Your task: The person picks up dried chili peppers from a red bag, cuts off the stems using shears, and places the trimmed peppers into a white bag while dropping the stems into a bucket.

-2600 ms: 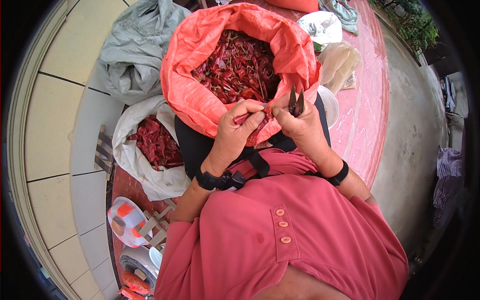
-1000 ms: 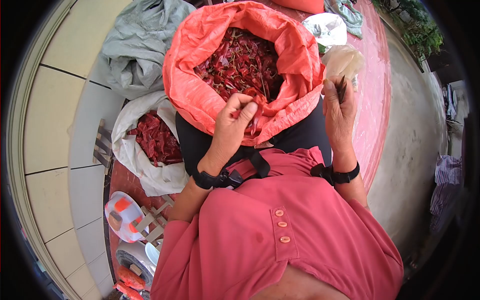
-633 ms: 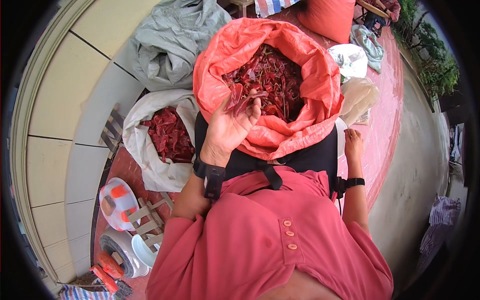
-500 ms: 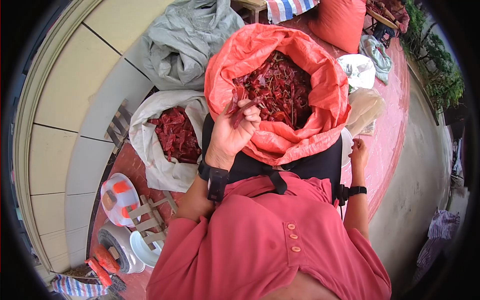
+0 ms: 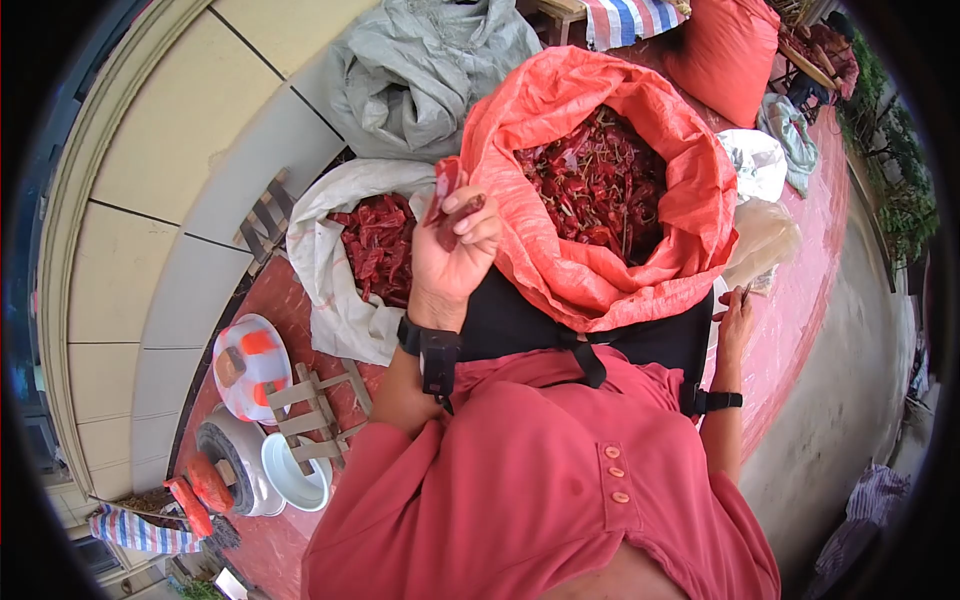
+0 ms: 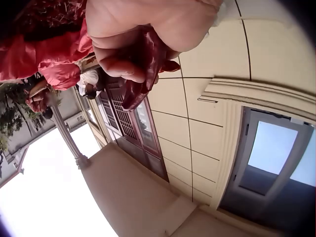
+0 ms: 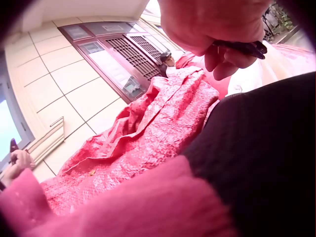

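My left hand [image 5: 450, 262] grips a few dried red chili peppers [image 5: 447, 182], raised between the white sack [image 5: 345, 312] and the orange-red sack [image 5: 640, 295]. Glossy and dark red, the chilies [image 6: 150, 59] poke out past the curled fingers in the left wrist view. Cut red chilies [image 5: 375, 250] fill part of the white sack, close beside this hand. The orange-red sack between the knees holds many chilies with stems [image 5: 595, 185]. Low at the right side, my right hand [image 5: 735, 325] holds dark-bladed snips [image 7: 247, 48], its fingers curled round them.
A grey sack [image 5: 425, 100] lies behind the white one. At the left stand a wooden stool [image 5: 310, 415], a pale blue basin [image 5: 290, 470] and a spotted basin [image 5: 235, 345]. Plastic bags [image 5: 765, 240] lie right of the orange-red sack; a full red sack [image 5: 725, 60] stands behind.
The hands have parted: my left hand has carried the chilies leftward from the orange-red sack toward the white sack, and my right hand has dropped to the right side with the snips. The view has turned leftward.
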{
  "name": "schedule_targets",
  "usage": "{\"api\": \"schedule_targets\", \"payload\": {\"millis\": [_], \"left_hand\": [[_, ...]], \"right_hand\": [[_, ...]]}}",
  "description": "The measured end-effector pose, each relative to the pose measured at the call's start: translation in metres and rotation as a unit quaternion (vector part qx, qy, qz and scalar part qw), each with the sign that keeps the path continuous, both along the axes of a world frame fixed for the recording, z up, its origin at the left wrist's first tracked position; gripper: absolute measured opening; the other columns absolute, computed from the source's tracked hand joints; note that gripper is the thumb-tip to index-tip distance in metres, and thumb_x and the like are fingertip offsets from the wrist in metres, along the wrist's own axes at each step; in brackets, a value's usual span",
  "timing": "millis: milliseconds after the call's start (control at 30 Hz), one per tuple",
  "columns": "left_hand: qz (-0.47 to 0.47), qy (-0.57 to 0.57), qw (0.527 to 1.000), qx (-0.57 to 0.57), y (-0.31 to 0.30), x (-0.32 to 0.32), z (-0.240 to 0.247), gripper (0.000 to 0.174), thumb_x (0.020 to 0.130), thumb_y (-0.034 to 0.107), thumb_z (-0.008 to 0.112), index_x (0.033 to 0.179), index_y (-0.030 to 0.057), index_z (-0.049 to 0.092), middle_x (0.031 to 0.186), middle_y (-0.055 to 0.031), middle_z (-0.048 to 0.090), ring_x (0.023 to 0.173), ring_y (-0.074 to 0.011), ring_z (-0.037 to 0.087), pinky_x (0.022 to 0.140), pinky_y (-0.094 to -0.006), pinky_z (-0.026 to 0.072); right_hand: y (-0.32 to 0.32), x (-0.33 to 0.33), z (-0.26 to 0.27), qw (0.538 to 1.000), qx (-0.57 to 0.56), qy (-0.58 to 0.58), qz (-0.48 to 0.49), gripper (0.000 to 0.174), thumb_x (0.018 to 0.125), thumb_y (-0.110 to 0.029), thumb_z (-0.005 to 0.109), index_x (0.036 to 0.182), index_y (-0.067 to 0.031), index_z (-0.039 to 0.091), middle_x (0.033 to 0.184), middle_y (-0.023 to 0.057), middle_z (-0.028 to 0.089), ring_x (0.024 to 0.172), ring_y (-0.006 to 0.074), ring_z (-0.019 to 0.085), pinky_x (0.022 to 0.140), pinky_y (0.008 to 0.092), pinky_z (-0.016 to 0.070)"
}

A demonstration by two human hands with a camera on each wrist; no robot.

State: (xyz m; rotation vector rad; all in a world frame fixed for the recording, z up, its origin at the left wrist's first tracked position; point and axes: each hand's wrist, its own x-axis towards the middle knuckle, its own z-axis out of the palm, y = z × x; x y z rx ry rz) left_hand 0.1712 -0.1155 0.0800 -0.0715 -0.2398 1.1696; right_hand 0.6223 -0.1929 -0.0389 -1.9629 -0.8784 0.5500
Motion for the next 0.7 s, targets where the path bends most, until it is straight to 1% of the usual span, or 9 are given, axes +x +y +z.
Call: {"api": "schedule_targets", "payload": {"millis": [133,200,233,300,367,400,467,567,700], "left_hand": [[0.255,0.327,0.908,-0.053,-0.009,-0.068,-0.029,0.024,0.1,0.026,0.046,0.106,0.0054,0.056,0.091,-0.0094,0.059,0.078,-0.0213,0.054,0.07,-0.0325,0.0458],[0.374,0.521,0.762,-0.095,-0.017,-0.106,-0.049,0.022,0.098,0.028,0.053,0.11,0.0096,0.052,0.093,-0.0076,0.061,0.082,-0.0189,0.057,0.071,-0.032,0.0477],[0.39,0.585,0.699,-0.132,-0.019,-0.124,-0.058,0.022,0.098,0.03,0.052,0.111,0.0124,0.048,0.096,-0.0059,0.06,0.08,-0.0169,0.058,0.071,-0.0306,0.0487],[0.348,0.656,0.656,-0.137,-0.02,-0.165,-0.086,0.032,0.096,0.029,0.057,0.121,0.0123,0.047,0.107,-0.0101,0.06,0.092,-0.0194,0.059,0.08,-0.0353,0.0482],[0.242,0.767,0.513,-0.301,-0.018,-0.185,-0.112,0.049,0.091,0.021,0.062,0.133,0.0075,0.041,0.117,-0.0158,0.057,0.105,-0.023,0.057,0.091,-0.0389,0.0452],[0.245,0.821,0.433,-0.279,-0.017,-0.218,-0.16,0.054,0.089,0.016,0.063,0.136,0.004,0.038,0.12,-0.0178,0.055,0.109,-0.0235,0.055,0.095,-0.0383,0.0435],[0.255,0.887,0.318,-0.216,-0.009,-0.196,-0.137,0.054,0.086,0.005,0.058,0.136,-0.0036,0.036,0.125,-0.0199,0.053,0.112,-0.0236,0.054,0.096,-0.0347,0.0427],[0.397,0.861,0.317,-0.025,0.002,-0.089,-0.062,0.038,0.089,0.004,0.053,0.126,-0.0018,0.049,0.117,-0.0168,0.058,0.105,-0.0241,0.058,0.092,-0.0352,0.0445],[0.318,0.857,0.231,0.334,0.021,0.027,-0.009,0.016,0.087,0.0,0.051,0.099,-0.0009,0.062,0.095,-0.0145,0.063,0.093,-0.029,0.061,0.084,-0.0368,0.0476]], "right_hand": [[-0.003,-0.03,0.014,0.997,0.022,0.061,0.033,0.035,0.1,-0.03,0.046,0.09,0.001,0.059,0.073,0.0063,0.06,0.047,0.0095,0.048,0.043,0.0239,0.0381],[-0.005,-0.053,0.031,0.993,0.034,0.079,0.084,0.034,0.101,-0.029,0.046,0.09,0.0,0.059,0.072,0.0047,0.059,0.047,0.0085,0.047,0.043,0.0233,0.0379],[-0.005,-0.06,0.035,0.99,0.034,0.082,0.113,0.033,0.101,-0.029,0.046,0.09,-0.0002,0.059,0.071,0.0042,0.058,0.047,0.0082,0.047,0.043,0.0232,0.0379],[-0.005,-0.063,0.029,0.986,-0.007,0.097,0.133,0.033,0.101,-0.029,0.047,0.09,-0.0002,0.058,0.071,0.0043,0.059,0.047,0.0081,0.047,0.044,0.023,0.0381],[-0.003,-0.061,0.012,0.984,0.012,0.125,0.129,0.032,0.1,-0.028,0.048,0.09,-0.0001,0.058,0.071,0.0045,0.058,0.047,0.0083,0.048,0.044,0.0227,0.038],[-0.001,-0.062,0.009,0.984,0.012,0.127,0.128,0.032,0.1,-0.028,0.048,0.09,-0.0001,0.058,0.071,0.0045,0.058,0.048,0.0083,0.048,0.045,0.0226,0.0381],[0.0,-0.065,0.009,0.984,0.008,0.135,0.119,0.031,0.1,-0.028,0.049,0.091,0.0,0.059,0.069,0.0037,0.057,0.048,0.0085,0.048,0.045,0.0227,0.0385],[0.001,-0.06,0.003,0.982,-0.009,0.15,0.115,0.03,0.099,-0.027,0.051,0.091,-0.0001,0.059,0.067,0.0029,0.057,0.048,0.0084,0.048,0.045,0.023,0.0387],[-0.001,-0.065,0.005,0.983,0.021,0.145,0.107,0.022,0.095,-0.023,0.056,0.089,-0.0016,0.059,0.065,0.0,0.053,0.048,0.0064,0.046,0.046,0.0227,0.038]]}}
